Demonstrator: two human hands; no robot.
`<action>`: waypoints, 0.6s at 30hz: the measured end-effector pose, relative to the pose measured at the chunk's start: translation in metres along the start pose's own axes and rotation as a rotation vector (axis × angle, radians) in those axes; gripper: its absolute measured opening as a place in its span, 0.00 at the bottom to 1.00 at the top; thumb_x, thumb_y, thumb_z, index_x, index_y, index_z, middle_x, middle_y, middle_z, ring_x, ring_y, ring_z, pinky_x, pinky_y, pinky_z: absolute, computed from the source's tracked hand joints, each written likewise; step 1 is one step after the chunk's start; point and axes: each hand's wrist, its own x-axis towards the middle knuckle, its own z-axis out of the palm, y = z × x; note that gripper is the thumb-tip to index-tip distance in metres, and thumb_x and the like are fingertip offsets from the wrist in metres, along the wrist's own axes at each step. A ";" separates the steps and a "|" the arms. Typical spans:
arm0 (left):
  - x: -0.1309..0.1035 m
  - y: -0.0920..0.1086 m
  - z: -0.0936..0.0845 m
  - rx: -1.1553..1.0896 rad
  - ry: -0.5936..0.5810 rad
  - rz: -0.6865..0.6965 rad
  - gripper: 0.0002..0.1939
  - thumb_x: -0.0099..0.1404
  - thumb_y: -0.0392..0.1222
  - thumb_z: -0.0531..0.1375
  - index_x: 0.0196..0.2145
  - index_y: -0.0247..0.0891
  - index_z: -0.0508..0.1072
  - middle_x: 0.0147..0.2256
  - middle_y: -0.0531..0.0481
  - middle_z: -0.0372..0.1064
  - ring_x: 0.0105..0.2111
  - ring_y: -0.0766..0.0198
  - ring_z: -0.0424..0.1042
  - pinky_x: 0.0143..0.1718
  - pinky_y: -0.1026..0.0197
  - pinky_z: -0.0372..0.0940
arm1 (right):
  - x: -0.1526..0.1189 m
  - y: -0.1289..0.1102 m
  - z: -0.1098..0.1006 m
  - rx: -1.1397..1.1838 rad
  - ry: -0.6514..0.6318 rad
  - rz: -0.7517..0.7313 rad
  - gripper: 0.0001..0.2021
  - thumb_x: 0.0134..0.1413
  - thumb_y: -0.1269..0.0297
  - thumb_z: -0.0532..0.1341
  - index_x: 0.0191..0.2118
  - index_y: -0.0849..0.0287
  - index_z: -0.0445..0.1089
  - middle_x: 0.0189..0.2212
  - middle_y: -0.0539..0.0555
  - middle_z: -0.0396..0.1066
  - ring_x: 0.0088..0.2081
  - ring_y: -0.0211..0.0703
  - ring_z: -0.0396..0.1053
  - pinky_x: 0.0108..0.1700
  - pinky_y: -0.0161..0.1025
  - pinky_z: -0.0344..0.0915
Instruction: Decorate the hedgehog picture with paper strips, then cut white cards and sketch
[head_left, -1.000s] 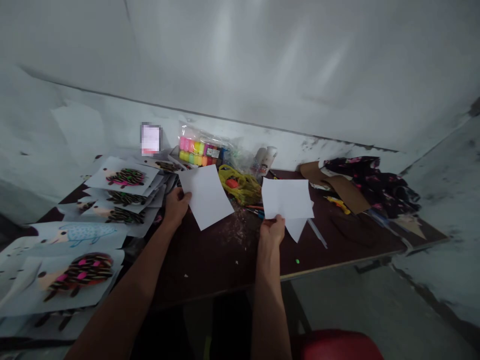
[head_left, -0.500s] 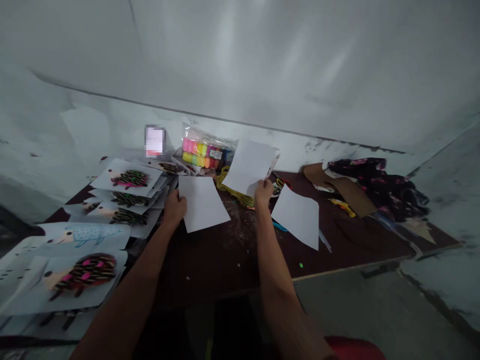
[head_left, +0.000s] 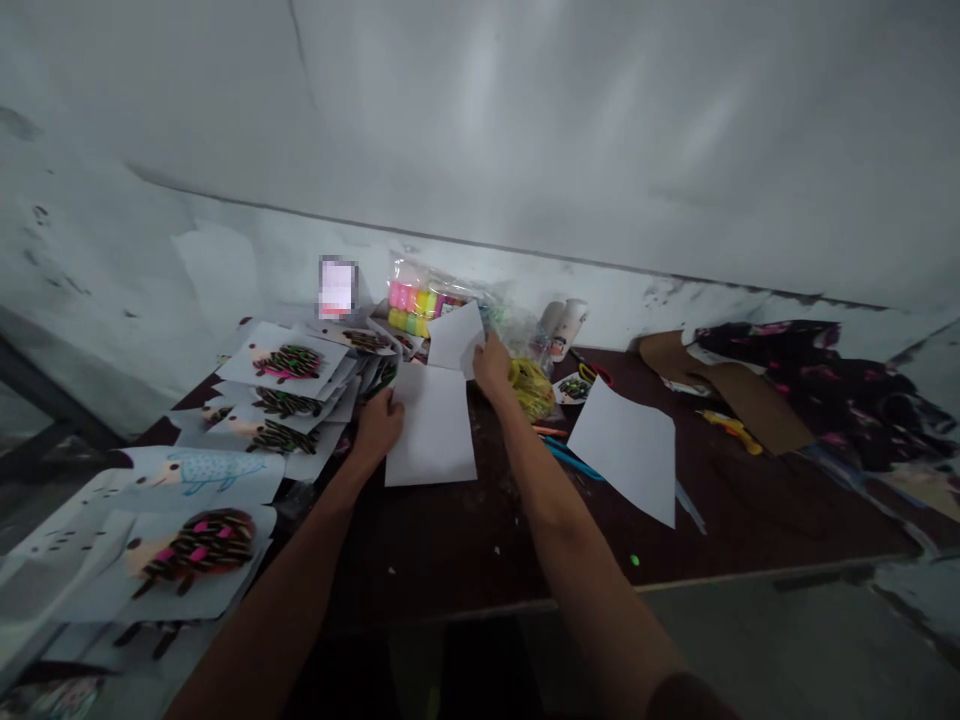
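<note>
My left hand pinches the left edge of a white sheet of paper above the dark table. A second white sheet is gripped at its right side by my right hand. That sheet slants up behind the first one, and the two meet or overlap at the first sheet's top edge. It covers part of a clear bag of colourful clay tubs. Close beyond my right hand lies a crumpled yellow plastic bag. The fingertips behind the papers are hidden.
Stacked papers with hedgehog pictures fill the left side. To the right lie another white sheet, scissors, a yellow cutter, brown cardboard and dark floral cloth. Two pale cylinders stand near the wall.
My right hand has brought its sheet leftward to the one in my left hand, uncovering the yellow bag and the cylinders. The left sheet now stands straighter. The view has shifted slightly.
</note>
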 end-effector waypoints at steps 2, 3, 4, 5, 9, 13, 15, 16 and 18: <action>0.001 -0.001 0.002 -0.020 -0.057 0.003 0.06 0.52 0.37 0.54 0.28 0.41 0.70 0.27 0.49 0.71 0.31 0.54 0.71 0.39 0.53 0.68 | -0.010 0.009 -0.005 0.040 0.046 -0.044 0.19 0.60 0.74 0.57 0.57 0.66 0.66 0.56 0.68 0.70 0.55 0.51 0.69 0.57 0.44 0.64; 0.001 -0.001 0.002 -0.043 -0.079 -0.002 0.07 0.52 0.38 0.54 0.29 0.40 0.71 0.27 0.49 0.71 0.31 0.55 0.71 0.38 0.54 0.68 | -0.017 0.016 -0.008 0.076 0.066 -0.061 0.19 0.60 0.74 0.58 0.57 0.65 0.67 0.57 0.68 0.69 0.57 0.50 0.68 0.59 0.44 0.63; 0.001 -0.001 0.002 -0.075 -0.100 -0.014 0.08 0.52 0.39 0.54 0.29 0.39 0.71 0.27 0.49 0.72 0.31 0.55 0.71 0.37 0.55 0.67 | -0.025 0.023 -0.010 0.154 0.083 -0.084 0.17 0.60 0.73 0.58 0.54 0.64 0.69 0.55 0.67 0.71 0.55 0.50 0.69 0.59 0.46 0.64; 0.000 0.000 0.003 -0.114 -0.122 -0.032 0.09 0.51 0.39 0.54 0.29 0.39 0.72 0.27 0.50 0.72 0.31 0.56 0.71 0.35 0.57 0.67 | -0.033 0.030 -0.012 0.247 0.071 -0.088 0.13 0.60 0.70 0.60 0.50 0.63 0.72 0.49 0.65 0.75 0.51 0.50 0.71 0.57 0.46 0.65; -0.002 0.001 0.003 -0.253 -0.162 -0.102 0.13 0.48 0.42 0.57 0.32 0.36 0.74 0.28 0.51 0.72 0.32 0.57 0.70 0.33 0.60 0.65 | -0.066 0.052 -0.020 0.705 -0.184 0.069 0.16 0.60 0.50 0.64 0.31 0.58 0.73 0.25 0.51 0.73 0.32 0.43 0.71 0.44 0.42 0.70; -0.004 0.000 0.004 -0.268 -0.173 -0.127 0.15 0.46 0.42 0.57 0.33 0.35 0.75 0.30 0.50 0.74 0.32 0.58 0.70 0.34 0.60 0.64 | -0.094 0.059 -0.029 0.815 -0.283 0.072 0.16 0.62 0.51 0.63 0.31 0.58 0.75 0.27 0.51 0.73 0.31 0.41 0.70 0.42 0.41 0.68; -0.004 -0.001 0.003 -0.260 -0.192 -0.154 0.15 0.46 0.41 0.57 0.32 0.35 0.75 0.28 0.51 0.73 0.31 0.59 0.70 0.33 0.61 0.63 | -0.106 0.061 -0.034 0.648 -0.182 -0.098 0.08 0.62 0.62 0.61 0.34 0.58 0.76 0.33 0.53 0.76 0.37 0.44 0.71 0.48 0.43 0.67; -0.003 -0.002 0.002 -0.255 -0.196 -0.168 0.15 0.45 0.40 0.56 0.32 0.34 0.75 0.28 0.51 0.73 0.30 0.59 0.70 0.31 0.62 0.62 | -0.111 0.061 -0.037 0.559 -0.161 -0.201 0.07 0.61 0.68 0.60 0.35 0.58 0.76 0.37 0.55 0.77 0.42 0.45 0.72 0.51 0.44 0.66; -0.002 -0.003 0.000 -0.247 -0.191 -0.199 0.17 0.44 0.39 0.56 0.33 0.34 0.76 0.27 0.52 0.73 0.28 0.60 0.69 0.28 0.63 0.61 | -0.118 0.061 -0.043 0.406 -0.184 -0.405 0.12 0.57 0.75 0.59 0.41 0.58 0.78 0.48 0.59 0.76 0.51 0.49 0.70 0.57 0.49 0.64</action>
